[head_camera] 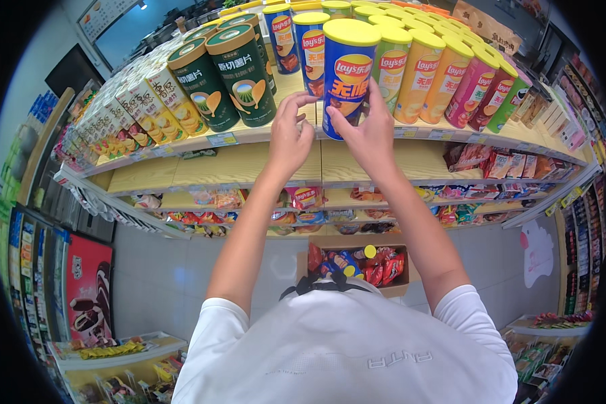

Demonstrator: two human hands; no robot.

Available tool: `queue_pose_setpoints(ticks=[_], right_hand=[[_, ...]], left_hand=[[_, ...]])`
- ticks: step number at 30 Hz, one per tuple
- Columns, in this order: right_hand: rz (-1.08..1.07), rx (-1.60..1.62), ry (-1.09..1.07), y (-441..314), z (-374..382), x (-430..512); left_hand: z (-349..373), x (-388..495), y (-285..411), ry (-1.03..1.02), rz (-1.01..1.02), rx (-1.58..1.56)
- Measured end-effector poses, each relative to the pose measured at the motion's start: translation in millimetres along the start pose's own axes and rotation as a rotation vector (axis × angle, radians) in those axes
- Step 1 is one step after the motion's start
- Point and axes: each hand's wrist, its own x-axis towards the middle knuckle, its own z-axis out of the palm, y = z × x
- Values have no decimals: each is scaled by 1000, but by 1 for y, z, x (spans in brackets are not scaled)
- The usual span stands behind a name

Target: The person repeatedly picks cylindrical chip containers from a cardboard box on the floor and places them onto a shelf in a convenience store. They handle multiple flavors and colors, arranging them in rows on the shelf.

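Observation:
A blue Lay's chip canister with a yellow lid (351, 63) stands nearly upright at the front of the top shelf (252, 134). My right hand (371, 129) grips its lower part, thumb across the front and fingers along the right side. To the left, my left hand (292, 134) holds nothing; its fingers are bent and apart, close to a second blue canister (312, 48). Whether those fingertips touch that canister I cannot tell. Another blue canister (283, 40) is set further back. Green Lay's canisters (393, 70) line up just right of the gripped one.
Dark green chip canisters (242, 76) and boxed snacks (166, 106) fill the shelf's left side. Orange canisters (419, 78) and pink ones (472, 88) stand at right. Lower shelves hold bagged snacks (303, 197). On the floor, an open cardboard box (353, 241) contains canisters and red packets.

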Motion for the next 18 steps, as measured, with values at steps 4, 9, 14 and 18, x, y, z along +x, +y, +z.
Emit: queue_pose_setpoints(ticks=[4, 9, 14, 18], right_hand=[[-20, -55, -12, 15, 20, 19], [44, -37, -26, 45, 38, 29], [49, -58, -56, 61, 45, 31], [48, 23, -82, 65, 49, 35]], left_hand=[[5, 36, -39, 43, -155, -67], [14, 54, -49, 4, -76, -2], [23, 67, -58, -17, -54, 96], [18, 79, -53, -90, -91, 135]])
